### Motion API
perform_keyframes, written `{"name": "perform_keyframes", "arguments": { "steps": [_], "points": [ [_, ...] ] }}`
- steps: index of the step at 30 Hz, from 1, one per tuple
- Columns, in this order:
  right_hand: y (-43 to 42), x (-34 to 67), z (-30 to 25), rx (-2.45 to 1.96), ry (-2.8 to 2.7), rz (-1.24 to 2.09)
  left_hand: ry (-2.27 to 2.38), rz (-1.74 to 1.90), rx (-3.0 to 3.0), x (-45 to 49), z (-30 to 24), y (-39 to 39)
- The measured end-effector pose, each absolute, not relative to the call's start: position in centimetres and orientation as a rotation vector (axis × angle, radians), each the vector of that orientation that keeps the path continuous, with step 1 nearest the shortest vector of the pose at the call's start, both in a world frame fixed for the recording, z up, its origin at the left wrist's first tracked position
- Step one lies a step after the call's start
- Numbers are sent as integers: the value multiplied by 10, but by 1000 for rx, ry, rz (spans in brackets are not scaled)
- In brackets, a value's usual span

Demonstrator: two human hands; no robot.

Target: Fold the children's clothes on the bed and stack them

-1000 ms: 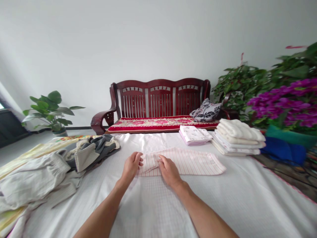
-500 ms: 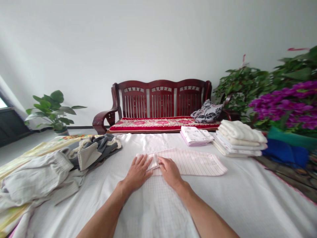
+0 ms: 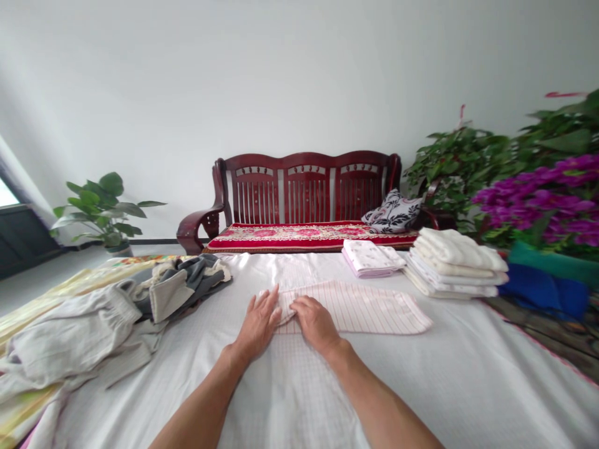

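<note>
A pink-striped white garment (image 3: 360, 307) lies flat on the white checked sheet (image 3: 290, 380) in front of me. My left hand (image 3: 258, 323) rests open, fingers stretched flat over the garment's left end. Beside it, my right hand (image 3: 314, 323) has its fingers curled down on a folded edge of the same garment, pinching the cloth. The two hands almost touch.
A heap of unfolded grey and cream clothes (image 3: 116, 312) lies at the left. A small folded pink cloth (image 3: 372, 257) and a stack of folded cream towels (image 3: 456, 262) sit at the back right. Behind are a red wooden bench (image 3: 304, 199) and potted plants (image 3: 538, 187).
My left hand went from curled at the garment's edge to lying flat on it. My right hand has shifted slightly left along the fold.
</note>
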State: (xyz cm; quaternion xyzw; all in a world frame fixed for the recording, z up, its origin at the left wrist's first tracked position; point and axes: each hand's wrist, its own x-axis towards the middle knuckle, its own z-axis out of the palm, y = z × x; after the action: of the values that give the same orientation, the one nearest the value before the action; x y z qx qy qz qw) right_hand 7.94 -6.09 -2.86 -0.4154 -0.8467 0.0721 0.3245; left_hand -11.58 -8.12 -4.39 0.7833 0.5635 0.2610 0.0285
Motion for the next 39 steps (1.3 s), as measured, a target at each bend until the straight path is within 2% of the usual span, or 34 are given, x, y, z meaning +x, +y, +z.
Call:
{"name": "perform_keyframes", "arguments": {
  "steps": [6,13,16,22,28,34,39],
  "points": [
    [-67,92,-34,-1122,-2241,141,1817,571,2655,-110,-48,-84],
    [-70,95,-30,-1133,-2171,110,1828,485,2696,-109,-51,-85],
    [-71,91,-34,-1122,-2264,164,1757,562,2634,-111,-53,-82],
    [-70,96,-35,-1213,-2119,302,1937,1063,1980,-123,-52,-65],
    [-59,99,-31,-1189,-1873,436,1944,1013,1362,-140,-27,-57],
    [-56,98,-25,-1219,-1869,716,1656,974,1205,-128,0,-67],
    [-51,98,-20,-1097,-1898,905,1294,1113,890,-103,30,-71]
  ]
}}
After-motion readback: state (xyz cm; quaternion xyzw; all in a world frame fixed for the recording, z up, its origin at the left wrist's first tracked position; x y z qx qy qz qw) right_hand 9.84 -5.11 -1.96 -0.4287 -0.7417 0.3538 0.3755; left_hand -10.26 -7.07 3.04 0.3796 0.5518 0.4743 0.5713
